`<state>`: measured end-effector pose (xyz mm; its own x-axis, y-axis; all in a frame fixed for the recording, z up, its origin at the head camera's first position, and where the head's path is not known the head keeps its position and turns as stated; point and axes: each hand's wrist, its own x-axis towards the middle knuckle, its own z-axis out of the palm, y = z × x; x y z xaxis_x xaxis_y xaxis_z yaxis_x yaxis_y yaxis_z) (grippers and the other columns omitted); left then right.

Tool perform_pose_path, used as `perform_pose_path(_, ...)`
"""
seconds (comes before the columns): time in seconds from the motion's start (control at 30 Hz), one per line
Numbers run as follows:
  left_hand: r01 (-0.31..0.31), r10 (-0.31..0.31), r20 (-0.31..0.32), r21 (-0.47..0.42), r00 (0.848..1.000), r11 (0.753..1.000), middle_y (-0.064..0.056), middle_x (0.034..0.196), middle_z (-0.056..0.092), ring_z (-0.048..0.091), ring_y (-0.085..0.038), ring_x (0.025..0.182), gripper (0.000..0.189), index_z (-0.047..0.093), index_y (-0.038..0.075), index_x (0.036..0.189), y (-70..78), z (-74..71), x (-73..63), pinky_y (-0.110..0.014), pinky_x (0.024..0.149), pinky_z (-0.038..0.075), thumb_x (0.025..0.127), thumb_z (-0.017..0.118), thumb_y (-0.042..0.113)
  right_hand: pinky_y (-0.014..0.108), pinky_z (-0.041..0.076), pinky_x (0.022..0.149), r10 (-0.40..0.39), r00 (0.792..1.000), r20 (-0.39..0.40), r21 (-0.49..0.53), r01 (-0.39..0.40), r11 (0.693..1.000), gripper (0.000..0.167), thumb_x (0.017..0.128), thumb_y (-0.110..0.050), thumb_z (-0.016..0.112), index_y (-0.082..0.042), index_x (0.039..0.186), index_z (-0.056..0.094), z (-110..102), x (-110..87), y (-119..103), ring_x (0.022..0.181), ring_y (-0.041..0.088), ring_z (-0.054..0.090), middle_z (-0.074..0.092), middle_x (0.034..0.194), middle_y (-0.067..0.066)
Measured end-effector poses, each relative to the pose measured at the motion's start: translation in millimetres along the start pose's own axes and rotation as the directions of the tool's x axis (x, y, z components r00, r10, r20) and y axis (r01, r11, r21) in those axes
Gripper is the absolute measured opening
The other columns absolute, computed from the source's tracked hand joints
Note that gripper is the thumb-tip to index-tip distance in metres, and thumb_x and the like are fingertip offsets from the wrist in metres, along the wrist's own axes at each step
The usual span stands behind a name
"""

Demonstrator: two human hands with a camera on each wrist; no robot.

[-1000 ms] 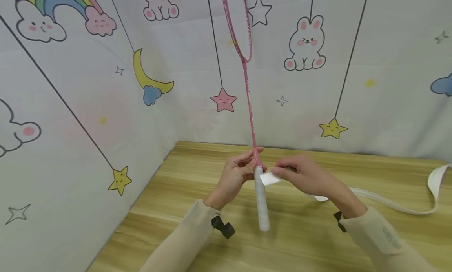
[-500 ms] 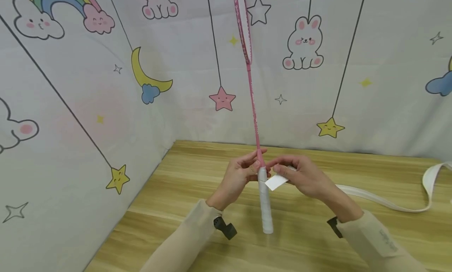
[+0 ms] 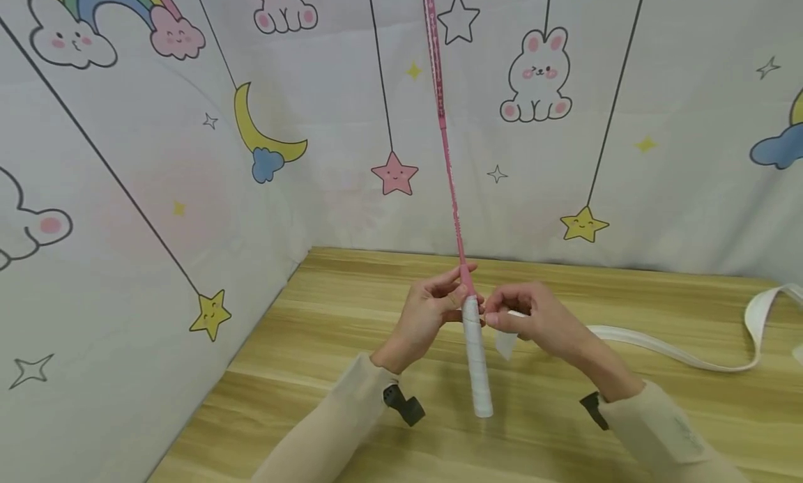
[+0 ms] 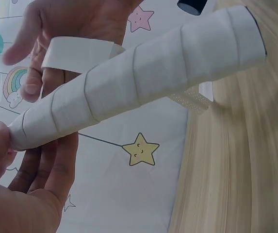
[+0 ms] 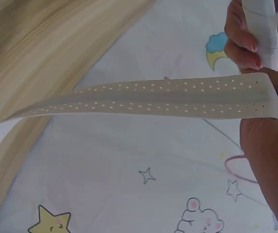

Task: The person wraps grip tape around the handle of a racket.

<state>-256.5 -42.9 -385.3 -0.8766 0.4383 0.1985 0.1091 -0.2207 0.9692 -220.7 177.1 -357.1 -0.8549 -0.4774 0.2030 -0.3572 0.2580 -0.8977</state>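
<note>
A pink badminton racket stands nearly upright in the head view, its head cut off at the top. My left hand grips it at the pink cone just above the handle. Overlapping turns of white wrap cover the handle. Right beside the handle's top, my right hand pinches a white grip tape, dotted with small holes. A short flap of it hangs below the fingers. In the left wrist view the tape passes behind the handle; whether it touches there I cannot tell.
The long tail of the tape curves over the wooden table to the right edge. Behind and to the left hangs a white cloth printed with rabbits, stars and clouds. A black device sits at the left wrist.
The racket has shifted slightly right and turned, its head now seen almost edge-on. My right hand has kept hold of the tape near the handle's top, and its flap now hangs downward.
</note>
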Motion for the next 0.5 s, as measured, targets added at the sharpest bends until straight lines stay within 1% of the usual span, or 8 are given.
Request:
perform_pose_path(0.07, 0.004, -0.004, -0.013, 0.013, 1.000, 1.000, -0.003, 0.106, 0.078, 0.075, -0.006, 0.093, 0.044, 0.057, 0.003, 0.157, -0.1, -0.1, -0.4, -0.027, 0.081, 0.065, 0.113, 0.053, 0.006, 0.025, 0.048, 0.061, 0.017, 1.000, 0.022, 0.039, -0.018, 0.999, 0.019, 0.105, -0.015, 0.070, 0.004, 0.106, 0.073, -2, -1.4, -1, 0.074, 0.007, 0.054, 0.065, 0.085, -0.007)
perform_pose_path(0.1, 0.006, -0.005, -0.019, 0.018, 1.000, 1.000, -0.010, 0.111, 0.078, 0.075, -0.005, 0.093, 0.044, 0.056, 0.002, 0.157, -0.3, 0.0, -0.5, -0.026, 0.081, 0.064, 0.113, 0.053, 0.005, 0.024, 0.052, 0.066, 0.025, 1.000, 0.017, 0.058, -0.026, 0.998, 0.019, 0.106, -0.013, 0.070, 0.005, 0.110, 0.073, -2, -1.4, -2, 0.078, 0.006, 0.058, 0.068, 0.088, -0.008)
perform_pose_path(0.17, 0.012, -0.011, -0.028, 0.022, 1.000, 1.000, -0.021, 0.123, 0.076, 0.074, -0.004, 0.093, 0.045, 0.056, 0.002, 0.158, -0.7, 0.5, -0.5, -0.025, 0.080, 0.064, 0.113, 0.053, 0.005, 0.024, 0.056, 0.070, 0.023, 0.999, -0.024, 0.067, -0.022, 0.998, 0.021, 0.107, -0.012, 0.070, 0.006, 0.117, 0.074, 0, 0.2, -2, 0.082, 0.006, 0.062, 0.073, 0.096, -0.010)
perform_pose_path(0.23, 0.013, -0.012, -0.033, 0.026, 0.999, 1.000, -0.028, 0.134, 0.071, 0.073, -0.003, 0.092, 0.045, 0.054, 0.001, 0.158, -1.1, 0.9, -0.7, -0.023, 0.081, 0.063, 0.113, 0.052, 0.005, 0.023, 0.057, 0.070, 0.001, 0.997, -0.083, 0.055, 0.004, 0.998, 0.022, 0.108, -0.009, 0.068, 0.006, 0.122, 0.075, 5, 2.7, -1, 0.082, 0.005, 0.063, 0.075, 0.102, -0.012)
perform_pose_path(0.3, 0.011, -0.011, -0.033, 0.023, 0.999, 1.000, -0.031, 0.140, 0.068, 0.073, -0.002, 0.093, 0.046, 0.053, 0.000, 0.159, -1.4, 1.5, -0.8, -0.023, 0.081, 0.063, 0.113, 0.052, 0.005, 0.021, 0.053, 0.065, -0.027, 0.989, -0.142, 0.012, 0.030, 0.999, 0.023, 0.109, -0.008, 0.065, 0.005, 0.124, 0.076, 9, 4.9, 1, 0.076, 0.005, 0.059, 0.075, 0.103, -0.011)
perform_pose_path(0.37, 0.009, -0.009, -0.031, 0.017, 0.999, 1.000, -0.028, 0.138, 0.070, 0.073, -0.002, 0.093, 0.046, 0.053, 0.000, 0.159, -1.5, 2.1, -0.8, -0.024, 0.082, 0.064, 0.113, 0.053, 0.005, 0.020, 0.048, 0.062, -0.025, 0.983, -0.183, 0.004, 0.027, 1.000, 0.023, 0.110, -0.008, 0.062, 0.004, 0.125, 0.076, 11, 5.8, 3, 0.072, 0.005, 0.055, 0.073, 0.100, -0.010)
perform_pose_path(0.43, 0.003, -0.003, -0.028, 0.010, 1.000, 1.000, -0.025, 0.133, 0.071, 0.074, -0.003, 0.093, 0.046, 0.054, 0.000, 0.158, -1.6, 2.5, -0.6, -0.026, 0.082, 0.066, 0.113, 0.053, 0.004, 0.020, 0.049, 0.064, 0.014, 0.978, -0.206, 0.039, -0.006, 0.999, 0.025, 0.111, -0.011, 0.062, 0.004, 0.126, 0.076, 11, 5.2, 4, 0.074, 0.005, 0.056, 0.072, 0.099, -0.011)
perform_pose_path(0.5, 0.002, -0.002, -0.026, 0.010, 1.000, 1.000, -0.021, 0.127, 0.073, 0.074, -0.004, 0.093, 0.045, 0.055, 0.001, 0.158, -1.5, 2.9, -0.3, -0.027, 0.082, 0.066, 0.113, 0.053, 0.004, 0.020, 0.052, 0.070, 0.064, 0.976, -0.206, 0.106, -0.043, 0.993, 0.028, 0.112, -0.014, 0.061, 0.005, 0.129, 0.074, 9, 4.0, 4, 0.081, 0.003, 0.061, 0.076, 0.102, -0.014)
